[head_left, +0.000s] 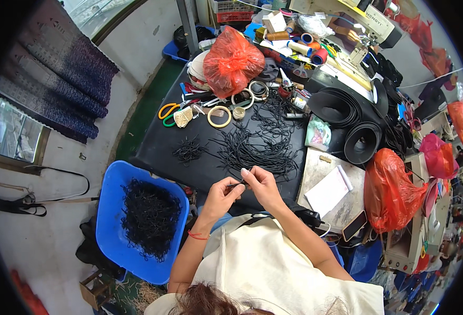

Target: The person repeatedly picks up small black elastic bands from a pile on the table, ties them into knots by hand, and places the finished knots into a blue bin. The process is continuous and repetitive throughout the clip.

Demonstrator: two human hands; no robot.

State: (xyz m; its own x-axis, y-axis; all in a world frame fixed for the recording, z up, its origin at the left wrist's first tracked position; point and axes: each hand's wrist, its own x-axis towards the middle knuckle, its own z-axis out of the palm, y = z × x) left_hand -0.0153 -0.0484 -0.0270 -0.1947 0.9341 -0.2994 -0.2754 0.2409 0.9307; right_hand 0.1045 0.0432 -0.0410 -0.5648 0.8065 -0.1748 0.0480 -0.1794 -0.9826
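Both hands, left hand point(222, 195) and right hand point(260, 184), pinch a thin black cord piece point(237, 185) between their fingers at the near edge of the dark counter point(158, 152). Beside them a blue plastic tub point(110, 210) holds tangled cords; beyond lie a loose cord pile point(258, 144), wooden rings and a crinkled red bag point(232, 60).

Short black cord point(237, 185); thin, pinched level above table edge

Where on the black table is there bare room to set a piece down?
Bare black table shows along its left edge, between the small cord clump and the blue tub. A strip lies before the left hand and right hand. The big cord pile and the far tools crowd the rest.
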